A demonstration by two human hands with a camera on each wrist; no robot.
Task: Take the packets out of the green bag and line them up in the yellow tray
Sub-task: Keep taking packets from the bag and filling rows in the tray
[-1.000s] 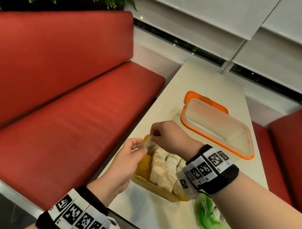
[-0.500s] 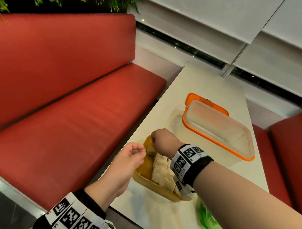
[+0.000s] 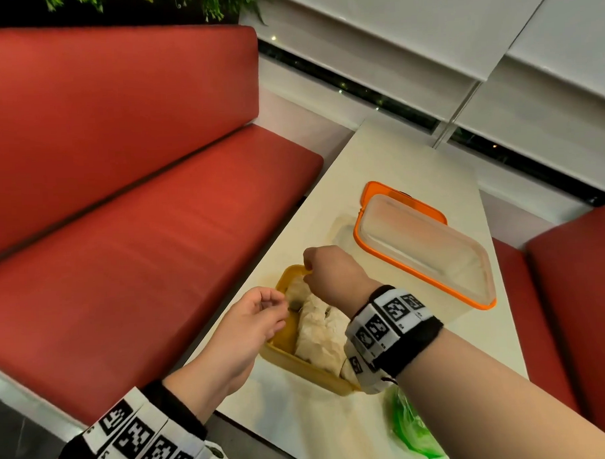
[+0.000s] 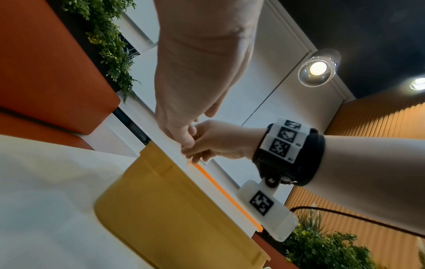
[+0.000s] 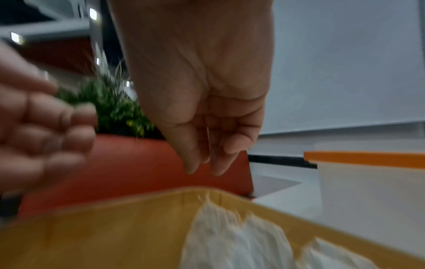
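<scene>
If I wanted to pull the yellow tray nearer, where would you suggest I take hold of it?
Probably the yellow tray by the lip of its near wall, reached from the near edge of the table. The lip juts outward and is bare there, while the packets fill the inside.

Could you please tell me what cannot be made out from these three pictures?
- Packets in the yellow tray: their count; the right hand and wristband cover part of the row in the head view, and blur smears them in the right wrist view.
- Green bag: its contents; cut off by the right forearm.
- Left hand: its grip; the small dark thing at its fingertips is too small to name.
</scene>
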